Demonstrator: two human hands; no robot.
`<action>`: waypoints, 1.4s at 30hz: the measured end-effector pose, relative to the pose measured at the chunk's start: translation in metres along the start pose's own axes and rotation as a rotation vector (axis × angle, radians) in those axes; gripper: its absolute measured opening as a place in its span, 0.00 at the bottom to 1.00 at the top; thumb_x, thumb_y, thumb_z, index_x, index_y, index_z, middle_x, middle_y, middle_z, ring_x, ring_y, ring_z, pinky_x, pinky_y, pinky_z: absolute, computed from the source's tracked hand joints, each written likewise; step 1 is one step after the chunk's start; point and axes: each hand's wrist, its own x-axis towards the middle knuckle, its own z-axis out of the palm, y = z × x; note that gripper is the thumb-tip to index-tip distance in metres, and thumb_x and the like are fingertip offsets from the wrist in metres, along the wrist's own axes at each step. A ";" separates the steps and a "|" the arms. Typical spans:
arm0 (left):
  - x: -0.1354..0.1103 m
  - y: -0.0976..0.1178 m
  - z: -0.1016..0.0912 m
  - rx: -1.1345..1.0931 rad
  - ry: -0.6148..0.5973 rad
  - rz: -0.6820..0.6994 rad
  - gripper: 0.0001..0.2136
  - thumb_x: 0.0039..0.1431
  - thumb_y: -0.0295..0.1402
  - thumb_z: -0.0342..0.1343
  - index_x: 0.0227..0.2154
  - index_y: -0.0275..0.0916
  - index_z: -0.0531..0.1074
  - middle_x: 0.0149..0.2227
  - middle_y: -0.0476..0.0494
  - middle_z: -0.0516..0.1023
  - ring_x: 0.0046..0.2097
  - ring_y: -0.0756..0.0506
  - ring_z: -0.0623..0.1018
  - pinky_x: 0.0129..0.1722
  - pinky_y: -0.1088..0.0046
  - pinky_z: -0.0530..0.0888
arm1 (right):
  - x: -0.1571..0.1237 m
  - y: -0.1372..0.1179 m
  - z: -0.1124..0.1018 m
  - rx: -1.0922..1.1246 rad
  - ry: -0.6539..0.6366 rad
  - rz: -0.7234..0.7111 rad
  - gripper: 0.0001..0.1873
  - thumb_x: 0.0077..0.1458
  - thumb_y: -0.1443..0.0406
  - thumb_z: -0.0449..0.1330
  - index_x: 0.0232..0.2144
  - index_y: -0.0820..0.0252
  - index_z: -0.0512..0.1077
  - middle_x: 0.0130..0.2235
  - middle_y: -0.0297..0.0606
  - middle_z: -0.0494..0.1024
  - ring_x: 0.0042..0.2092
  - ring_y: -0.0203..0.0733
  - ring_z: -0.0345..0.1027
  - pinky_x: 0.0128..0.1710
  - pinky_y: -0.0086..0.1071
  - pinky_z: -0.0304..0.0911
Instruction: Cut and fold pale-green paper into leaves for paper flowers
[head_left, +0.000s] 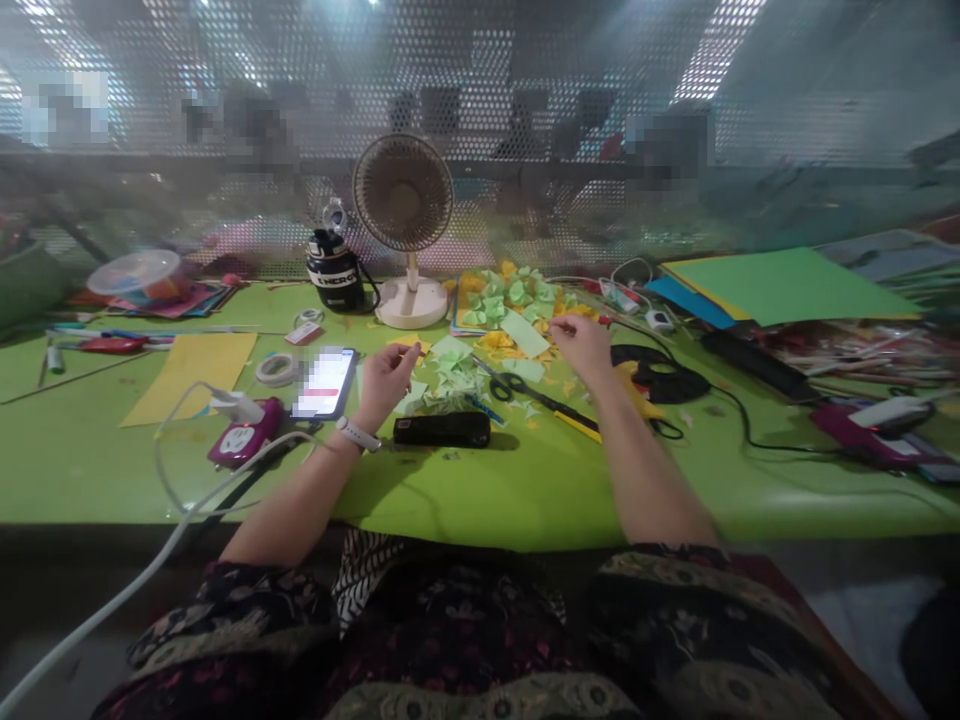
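My left hand (386, 382), a white band on its wrist, is above the table beside cut green paper pieces (457, 380). Its fingers are pinched together; whatever may be between them is too small to make out. Farther right, my right hand (583, 348) is closed with bent fingers, close to a pale green paper strip (524, 334); I cannot tell what it holds. Folded green and yellow paper shapes (510, 295) are heaped behind the hands. Between my forearms lie a black stapler (442, 430) and dark-handled scissors (514, 386).
A fan (405, 195) and a black bottle (334, 275) stand at the back. A phone (324, 383), tape roll (276, 369) and purple socket adapter (246, 436) lie left. A yellow cutter (576, 422) and coloured sheets (787, 285) are right. Cables cross both sides.
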 end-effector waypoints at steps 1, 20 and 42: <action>-0.001 0.001 0.001 0.008 0.006 0.008 0.18 0.55 0.50 0.58 0.27 0.37 0.75 0.12 0.55 0.64 0.13 0.55 0.64 0.13 0.80 0.56 | -0.001 0.000 -0.001 -0.026 -0.023 -0.001 0.14 0.56 0.65 0.55 0.40 0.60 0.80 0.42 0.42 0.83 0.41 0.45 0.75 0.44 0.34 0.66; 0.004 0.009 -0.004 -0.210 0.167 0.146 0.16 0.56 0.46 0.60 0.26 0.37 0.75 0.14 0.55 0.66 0.13 0.56 0.62 0.11 0.80 0.57 | -0.006 -0.001 0.008 -0.440 -0.535 0.024 0.14 0.56 0.56 0.61 0.40 0.57 0.78 0.45 0.43 0.81 0.45 0.48 0.74 0.37 0.32 0.62; 0.003 0.017 -0.008 -0.216 0.194 0.172 0.13 0.57 0.45 0.60 0.27 0.39 0.75 0.14 0.56 0.65 0.14 0.56 0.63 0.12 0.79 0.57 | -0.002 0.008 -0.016 -0.402 -0.343 0.026 0.10 0.55 0.58 0.62 0.35 0.57 0.78 0.40 0.41 0.82 0.40 0.45 0.73 0.32 0.31 0.58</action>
